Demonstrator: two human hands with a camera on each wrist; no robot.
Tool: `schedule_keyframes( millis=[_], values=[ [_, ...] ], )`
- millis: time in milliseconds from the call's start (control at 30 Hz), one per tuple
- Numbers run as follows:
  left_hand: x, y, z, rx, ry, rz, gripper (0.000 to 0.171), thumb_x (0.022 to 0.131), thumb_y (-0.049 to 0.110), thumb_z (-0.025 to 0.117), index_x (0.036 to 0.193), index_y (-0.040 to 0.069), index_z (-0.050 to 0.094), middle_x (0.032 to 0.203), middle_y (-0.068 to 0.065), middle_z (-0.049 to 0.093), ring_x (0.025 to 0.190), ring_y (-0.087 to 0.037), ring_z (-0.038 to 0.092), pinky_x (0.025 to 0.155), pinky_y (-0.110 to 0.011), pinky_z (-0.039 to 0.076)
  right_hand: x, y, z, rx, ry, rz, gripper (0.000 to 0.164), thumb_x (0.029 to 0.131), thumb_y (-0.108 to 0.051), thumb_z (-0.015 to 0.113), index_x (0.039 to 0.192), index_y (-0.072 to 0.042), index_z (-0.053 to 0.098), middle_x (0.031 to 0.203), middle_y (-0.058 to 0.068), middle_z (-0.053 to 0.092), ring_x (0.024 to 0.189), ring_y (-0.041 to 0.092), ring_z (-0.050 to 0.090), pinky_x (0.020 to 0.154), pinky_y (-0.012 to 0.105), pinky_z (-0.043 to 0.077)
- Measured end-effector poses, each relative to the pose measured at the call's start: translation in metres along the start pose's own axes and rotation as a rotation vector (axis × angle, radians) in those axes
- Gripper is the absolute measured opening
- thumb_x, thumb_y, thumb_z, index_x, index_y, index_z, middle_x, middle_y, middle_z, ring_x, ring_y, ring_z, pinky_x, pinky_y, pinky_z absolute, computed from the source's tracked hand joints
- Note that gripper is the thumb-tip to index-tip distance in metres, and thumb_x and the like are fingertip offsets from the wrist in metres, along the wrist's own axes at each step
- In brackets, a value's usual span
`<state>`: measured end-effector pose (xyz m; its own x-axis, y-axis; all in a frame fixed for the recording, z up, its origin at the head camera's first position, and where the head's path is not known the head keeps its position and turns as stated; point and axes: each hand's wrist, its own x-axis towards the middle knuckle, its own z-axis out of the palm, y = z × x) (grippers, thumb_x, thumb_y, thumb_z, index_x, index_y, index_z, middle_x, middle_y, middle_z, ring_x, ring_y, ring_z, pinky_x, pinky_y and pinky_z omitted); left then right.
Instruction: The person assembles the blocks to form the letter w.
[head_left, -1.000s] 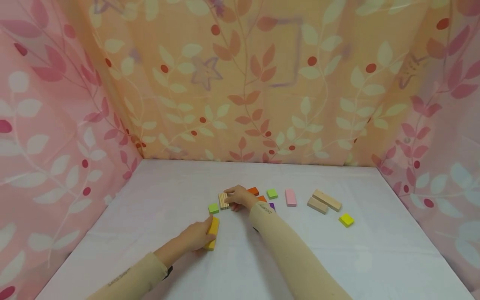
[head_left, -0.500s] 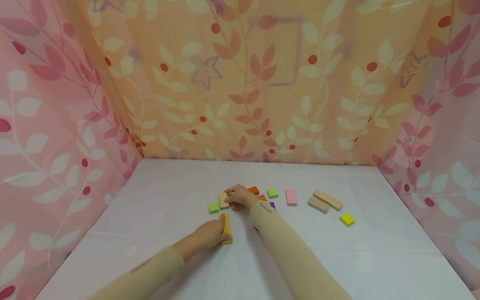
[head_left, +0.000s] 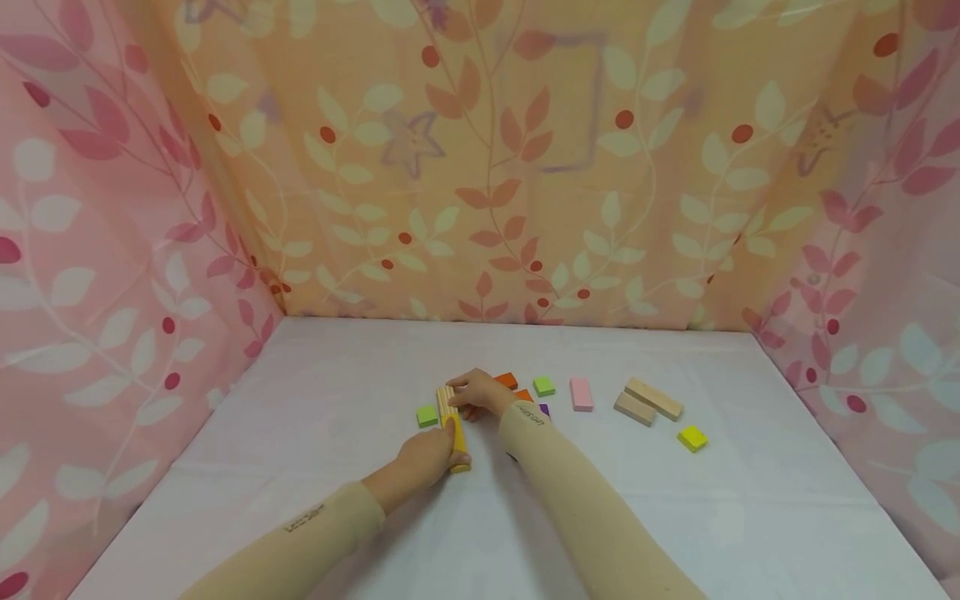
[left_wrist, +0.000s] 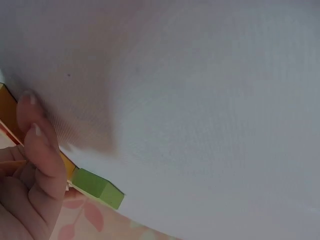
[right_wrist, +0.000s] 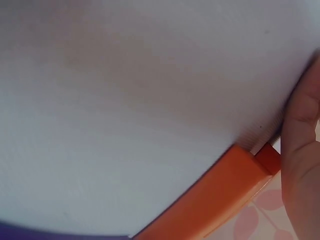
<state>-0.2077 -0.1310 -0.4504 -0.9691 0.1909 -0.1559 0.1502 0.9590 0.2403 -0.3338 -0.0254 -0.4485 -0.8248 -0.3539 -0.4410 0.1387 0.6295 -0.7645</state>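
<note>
Yellow-painted, the long block (head_left: 460, 448) is between the thumb and fingers of the left hand (head_left: 427, 458), which pinches it just above or on the white cloth; I cannot tell whether it rests there. Its far end comes up to the near end of a striped block (head_left: 444, 397) of pale wood, and from where I stand I cannot say if the two really touch. At this striped block is the right hand (head_left: 486, 393), the fingers bent down over its right side; if they pinch it or only touch it, I cannot tell. Just to the left lies a small green block (head_left: 427, 416). Beside the right wrist, on its other side, two orange blocks (head_left: 524, 396) and one purple block (head_left: 544, 410) are partly hidden. Further to the right come a second green block (head_left: 543, 386), then a pink block (head_left: 581, 394) lying flat, then two plain wooden blocks (head_left: 654, 398) close side by side, and, nearer to the person, a bright yellow square block (head_left: 693, 438). Beige sleeves (head_left: 592, 508) cover both forearms. All this is on the white cloth (head_left: 750, 508), and behind it hangs an orange curtain (head_left: 660, 208) with leaves, with pink curtains (head_left: 82, 333) at both sides.
</note>
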Motion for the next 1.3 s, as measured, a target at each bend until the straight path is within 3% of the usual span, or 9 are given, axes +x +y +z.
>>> schedule_keyframes(
  millis=[100,167,200,433,800,933,1133,1300],
  values=[
    [-0.001,0.000,-0.002,-0.002,0.013,0.007,0.077,0.086,0.044,0.068,0.136,-0.011,0.047,0.090,-0.020,0.068,0.073,-0.023,0.062,0.067,-0.044,0.054,0.001,-0.001,0.000,0.001,-0.006,0.013,0.042,0.089,-0.015,0.072,0.131,-0.018,0.064,0.068,0.007,0.058,0.052,0.014,0.053,0.062,0.030,0.057],
    [-0.002,0.000,-0.002,0.001,0.024,0.013,0.077,0.086,0.044,0.068,0.135,-0.011,0.048,0.091,-0.021,0.069,0.074,-0.024,0.063,0.067,-0.043,0.054,-0.005,-0.004,0.000,-0.010,-0.002,-0.008,0.043,0.090,-0.015,0.071,0.132,-0.016,0.063,0.067,0.005,0.056,0.051,0.012,0.052,0.061,0.029,0.056],
    [-0.002,0.000,-0.003,0.003,0.028,0.012,0.077,0.086,0.044,0.068,0.135,-0.011,0.049,0.093,-0.021,0.069,0.075,-0.025,0.064,0.068,-0.043,0.054,-0.012,-0.008,0.001,-0.019,0.009,-0.001,0.043,0.092,-0.014,0.068,0.134,-0.016,0.061,0.069,0.006,0.055,0.052,0.012,0.051,0.066,0.030,0.057],
    [-0.004,0.002,-0.005,0.009,0.022,-0.007,0.075,0.086,0.045,0.067,0.134,-0.011,0.049,0.096,-0.021,0.068,0.077,-0.025,0.064,0.068,-0.043,0.054,-0.013,-0.003,0.000,-0.024,-0.006,-0.069,0.044,0.092,-0.014,0.068,0.136,-0.013,0.059,0.067,0.003,0.054,0.050,0.010,0.050,0.052,0.022,0.051],
    [-0.001,0.000,-0.003,0.081,0.036,-0.030,0.076,0.084,0.051,0.067,0.134,-0.004,0.054,0.090,-0.017,0.070,0.075,-0.024,0.065,0.063,-0.041,0.053,-0.015,-0.003,0.001,-0.046,-0.013,-0.088,0.045,0.093,-0.014,0.067,0.137,-0.013,0.058,0.062,0.003,0.051,0.051,0.010,0.048,0.054,0.023,0.052],
    [-0.003,-0.003,-0.002,0.092,0.058,-0.031,0.075,0.083,0.052,0.068,0.133,-0.004,0.056,0.095,-0.018,0.070,0.080,-0.027,0.066,0.066,-0.042,0.053,-0.015,-0.003,0.003,-0.052,-0.013,-0.091,0.045,0.093,-0.014,0.067,0.137,-0.013,0.058,0.063,0.003,0.051,0.051,0.010,0.049,0.054,0.023,0.052],
    [-0.010,-0.005,0.001,0.057,0.101,-0.003,0.072,0.087,0.052,0.065,0.127,-0.007,0.058,0.098,-0.019,0.068,0.082,-0.033,0.066,0.069,-0.044,0.053,-0.014,-0.001,0.005,-0.073,-0.003,-0.084,0.047,0.094,-0.015,0.066,0.139,-0.014,0.055,0.065,0.003,0.052,0.052,0.010,0.049,0.052,0.022,0.050],
    [-0.018,-0.008,-0.003,0.037,0.068,-0.005,0.070,0.090,0.051,0.063,0.129,-0.008,0.055,0.111,-0.022,0.065,0.088,-0.036,0.065,0.074,-0.047,0.054,-0.014,0.000,0.003,-0.084,0.010,-0.099,0.053,0.093,-0.017,0.067,0.143,-0.012,0.050,0.066,0.004,0.054,0.053,0.012,0.051,0.052,0.022,0.050]
  ],
)
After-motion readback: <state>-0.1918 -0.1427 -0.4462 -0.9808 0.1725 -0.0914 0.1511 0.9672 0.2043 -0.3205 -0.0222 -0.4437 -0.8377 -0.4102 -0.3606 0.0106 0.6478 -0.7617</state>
